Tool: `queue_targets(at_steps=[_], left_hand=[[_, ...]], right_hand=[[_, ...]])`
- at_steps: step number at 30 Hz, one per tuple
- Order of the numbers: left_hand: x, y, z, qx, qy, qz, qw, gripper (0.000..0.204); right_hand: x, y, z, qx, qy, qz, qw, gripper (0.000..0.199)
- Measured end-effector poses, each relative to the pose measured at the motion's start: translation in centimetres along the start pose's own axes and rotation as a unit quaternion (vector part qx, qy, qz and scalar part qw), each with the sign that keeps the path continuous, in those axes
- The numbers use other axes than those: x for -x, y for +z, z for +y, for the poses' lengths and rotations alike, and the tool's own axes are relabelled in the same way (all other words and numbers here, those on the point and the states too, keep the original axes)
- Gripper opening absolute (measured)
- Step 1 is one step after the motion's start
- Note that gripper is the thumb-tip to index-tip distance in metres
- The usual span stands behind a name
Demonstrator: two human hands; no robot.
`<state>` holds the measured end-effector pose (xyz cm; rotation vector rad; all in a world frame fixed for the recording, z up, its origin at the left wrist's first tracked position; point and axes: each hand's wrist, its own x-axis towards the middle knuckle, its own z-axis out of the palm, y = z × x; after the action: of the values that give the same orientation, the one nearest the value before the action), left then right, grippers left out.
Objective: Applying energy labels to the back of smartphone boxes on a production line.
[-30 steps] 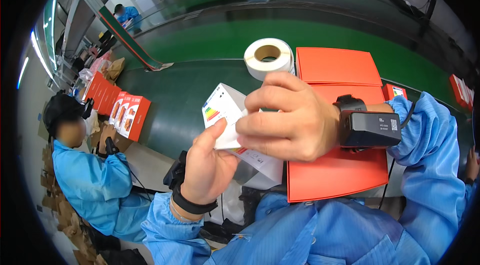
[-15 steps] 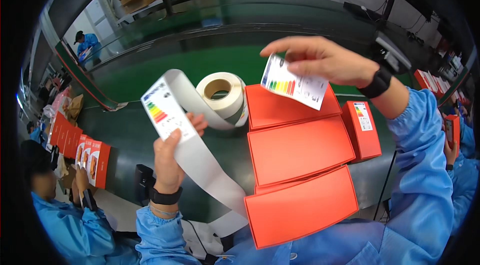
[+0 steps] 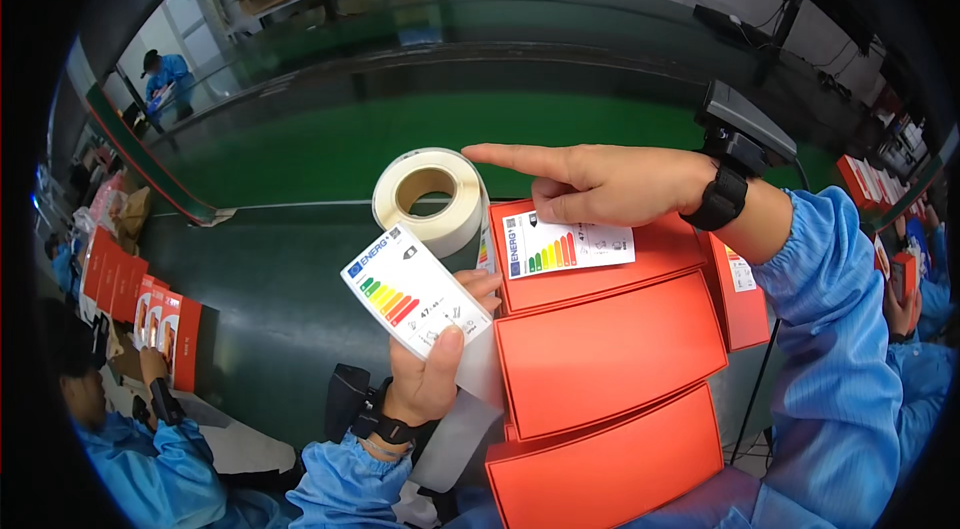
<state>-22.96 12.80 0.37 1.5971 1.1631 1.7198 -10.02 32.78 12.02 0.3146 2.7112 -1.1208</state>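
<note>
Three orange boxes (image 3: 605,359), all closed, lie in an overlapping row on the green conveyor (image 3: 300,149). Label roll (image 3: 432,197) stands behind, w/ liner trailing down. My right hand (image 3: 600,184), fingers mostly flat, presses a colour-bar label (image 3: 566,243) onto the top box. My left hand (image 3: 432,374) pinches a second label (image 3: 412,291), thumb on front.

Three red flat boxes (image 3: 610,359) overlap in a stack, a white colour-barred label (image 3: 568,245) on the top one, another label (image 3: 415,291) beside.

Left hand (image 3: 425,384) raised, fingers (image 3: 447,347) pinched; right hand (image 3: 600,184) flat, forefinger extended.
</note>
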Motion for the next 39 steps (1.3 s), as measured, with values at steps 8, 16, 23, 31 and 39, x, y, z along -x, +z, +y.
queue_targets(at_steps=[8,16,23,31,39], left_hand=[[0.1,0.0,-1.0,-0.013,0.041,-0.02,0.999,0.037],[0.2,0.0,-0.9,-0.032,0.043,-0.021,0.998,0.037],[0.3,0.1,-0.9,-0.038,0.04,-0.015,0.998,0.037],[0.2,-0.2,-0.9,-0.067,0.047,-0.025,0.996,0.037],[-0.2,-0.5,-0.6,-0.092,0.064,-0.048,0.993,0.036]], right_hand=[[-0.5,0.2,0.3,0.009,-0.025,0.004,1.0,0.068],[-0.6,0.3,-0.3,0.015,-0.016,-0.001,1.0,0.068],[-0.9,0.3,-0.1,0.007,-0.021,-0.002,1.0,0.069],[-1.0,0.3,-0.4,0.011,0.0,-0.007,1.0,0.069],[-1.1,0.3,-1.9,0.049,0.026,-0.005,0.998,0.068]])
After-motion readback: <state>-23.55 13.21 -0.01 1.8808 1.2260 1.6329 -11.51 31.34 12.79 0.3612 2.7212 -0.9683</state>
